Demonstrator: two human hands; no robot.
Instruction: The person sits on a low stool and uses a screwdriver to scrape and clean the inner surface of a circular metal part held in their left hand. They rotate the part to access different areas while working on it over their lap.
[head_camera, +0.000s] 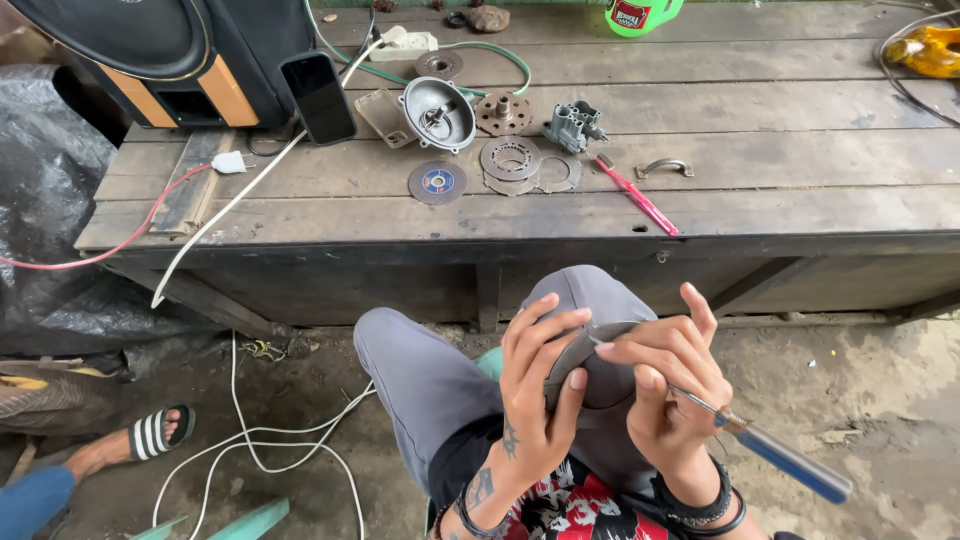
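**Screwdriver tip on grey disc, held over the knee**

Nearest the camera: right hand (665, 385) pinching a blue-handled screwdriver (770, 450), handle trailing out toward 4 o'clock, shaft running up toward 10 o'clock so its long axis is diagonal. The tip meets the top edge of a thin grey disc (590, 375). Left hand (535, 385) curls around the disc from 9 o'clock, fingers spread over its rim, thumb under. Disc sits between both hands, touching both, above the grey-trousered knee (590, 290). At 12 o'clock, well apart, the wooden bench (800, 160) carries a metal housing (437, 113), flat ring plates (510, 158), a phone (318, 97).
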